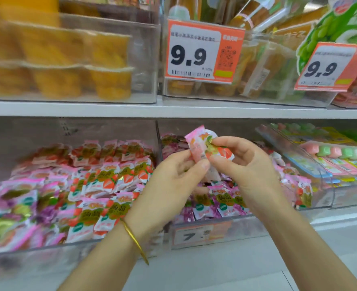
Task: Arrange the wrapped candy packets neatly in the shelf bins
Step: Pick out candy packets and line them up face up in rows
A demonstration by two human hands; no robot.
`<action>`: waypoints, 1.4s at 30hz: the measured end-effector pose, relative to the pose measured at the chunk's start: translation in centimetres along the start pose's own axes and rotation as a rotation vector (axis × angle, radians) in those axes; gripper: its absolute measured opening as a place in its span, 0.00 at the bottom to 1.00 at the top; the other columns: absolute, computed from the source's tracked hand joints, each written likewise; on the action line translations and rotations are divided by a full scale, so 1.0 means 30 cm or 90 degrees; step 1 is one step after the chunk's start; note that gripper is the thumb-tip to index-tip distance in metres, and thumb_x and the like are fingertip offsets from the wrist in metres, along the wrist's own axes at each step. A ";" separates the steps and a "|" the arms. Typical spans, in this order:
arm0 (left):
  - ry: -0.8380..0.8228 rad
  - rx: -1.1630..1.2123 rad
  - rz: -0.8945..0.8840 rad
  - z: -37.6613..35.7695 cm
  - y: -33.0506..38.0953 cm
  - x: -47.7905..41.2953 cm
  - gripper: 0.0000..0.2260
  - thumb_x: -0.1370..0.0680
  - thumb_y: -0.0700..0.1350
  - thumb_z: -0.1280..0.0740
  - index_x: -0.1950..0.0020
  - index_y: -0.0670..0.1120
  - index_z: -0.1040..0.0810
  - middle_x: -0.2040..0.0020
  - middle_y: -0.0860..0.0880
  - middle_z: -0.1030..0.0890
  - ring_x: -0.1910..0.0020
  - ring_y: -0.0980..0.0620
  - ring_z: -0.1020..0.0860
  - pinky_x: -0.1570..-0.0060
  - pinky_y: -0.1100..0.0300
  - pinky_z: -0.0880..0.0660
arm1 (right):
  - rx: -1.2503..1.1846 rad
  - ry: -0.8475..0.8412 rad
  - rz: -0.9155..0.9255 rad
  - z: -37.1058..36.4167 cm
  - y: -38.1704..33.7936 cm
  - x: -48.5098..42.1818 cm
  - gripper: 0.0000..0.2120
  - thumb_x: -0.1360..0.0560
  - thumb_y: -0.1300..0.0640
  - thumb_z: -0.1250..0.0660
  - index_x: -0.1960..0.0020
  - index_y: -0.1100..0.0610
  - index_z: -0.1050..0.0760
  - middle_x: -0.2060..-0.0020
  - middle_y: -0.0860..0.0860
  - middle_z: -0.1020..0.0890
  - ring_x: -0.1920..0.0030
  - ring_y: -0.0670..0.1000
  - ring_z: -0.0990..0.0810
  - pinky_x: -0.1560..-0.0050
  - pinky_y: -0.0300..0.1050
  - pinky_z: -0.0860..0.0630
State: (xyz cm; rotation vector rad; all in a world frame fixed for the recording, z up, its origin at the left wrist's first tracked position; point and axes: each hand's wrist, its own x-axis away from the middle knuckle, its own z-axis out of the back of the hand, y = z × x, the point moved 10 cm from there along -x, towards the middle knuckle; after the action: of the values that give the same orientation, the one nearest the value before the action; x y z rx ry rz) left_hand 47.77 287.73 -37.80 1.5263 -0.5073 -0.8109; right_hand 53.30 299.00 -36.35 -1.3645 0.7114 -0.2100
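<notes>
Left hand (173, 177) and right hand (242, 164) both pinch one pink packet (202, 145), the left at its lower edge, the right at its strawberry end. A bracelet (134, 240) circles the left wrist. The packet is held just above the middle bin (257, 225), heaped with like packets. Left of that bin, a second bin (47, 248) holds more; above it hangs a 9.9 tag (202, 52)

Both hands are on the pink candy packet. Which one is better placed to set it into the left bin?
Left, probably. The left hand pinches the candy packet beside the divider, nearest the left bin. The right hand hangs over the middle bin, farther away.
</notes>
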 end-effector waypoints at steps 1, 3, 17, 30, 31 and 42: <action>0.015 0.005 0.002 0.025 0.009 0.014 0.09 0.22 0.43 0.38 0.43 0.47 0.23 0.49 0.45 0.17 0.50 0.47 0.19 0.55 0.58 0.19 | -0.011 -0.014 0.006 -0.032 -0.009 0.006 0.10 0.34 0.59 0.28 0.52 0.54 0.21 0.58 0.49 0.15 0.58 0.47 0.17 0.57 0.40 0.21; 0.049 -0.020 0.000 0.090 0.018 0.044 0.10 0.23 0.45 0.35 0.43 0.45 0.23 0.49 0.46 0.17 0.49 0.46 0.19 0.51 0.56 0.20 | -0.033 -0.038 0.005 -0.098 -0.012 0.015 0.06 0.29 0.64 0.31 0.54 0.55 0.21 0.61 0.50 0.15 0.61 0.48 0.17 0.58 0.42 0.20; 0.245 -0.058 0.031 0.585 -0.012 0.275 0.06 0.25 0.39 0.32 0.48 0.44 0.23 0.51 0.42 0.18 0.51 0.48 0.19 0.58 0.60 0.20 | -0.001 -0.283 -0.130 -0.667 0.044 0.046 0.14 0.35 0.55 0.26 0.51 0.58 0.20 0.57 0.54 0.15 0.57 0.52 0.17 0.53 0.48 0.21; 0.420 -0.768 0.101 0.942 0.015 0.384 0.10 0.23 0.43 0.38 0.44 0.50 0.24 0.43 0.51 0.23 0.43 0.47 0.29 0.45 0.52 0.33 | 0.086 -0.180 -0.373 -1.034 0.297 -0.227 0.23 0.33 0.57 0.23 0.42 0.65 0.24 0.45 0.59 0.19 0.44 0.59 0.21 0.40 0.56 0.25; 0.420 -0.765 0.110 0.957 0.008 0.384 0.10 0.23 0.43 0.39 0.44 0.50 0.24 0.43 0.50 0.24 0.43 0.47 0.29 0.44 0.52 0.33 | 0.103 -0.190 -0.365 -1.080 0.303 -0.243 0.23 0.32 0.56 0.25 0.41 0.65 0.25 0.43 0.59 0.20 0.43 0.59 0.21 0.39 0.56 0.25; 0.422 -0.688 0.161 1.037 -0.049 0.398 0.12 0.23 0.39 0.41 0.41 0.44 0.24 0.40 0.47 0.26 0.39 0.47 0.29 0.39 0.54 0.33 | 0.332 -0.177 -0.088 -1.253 0.275 -0.357 0.10 0.26 0.54 0.30 0.50 0.58 0.26 0.47 0.51 0.22 0.45 0.54 0.22 0.47 0.43 0.26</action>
State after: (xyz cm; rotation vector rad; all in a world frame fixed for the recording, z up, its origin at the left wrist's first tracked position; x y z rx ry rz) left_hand 32.26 258.36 -40.92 0.6137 0.2347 -0.2335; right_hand 21.24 275.80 -41.77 -0.9166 0.2974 -0.2870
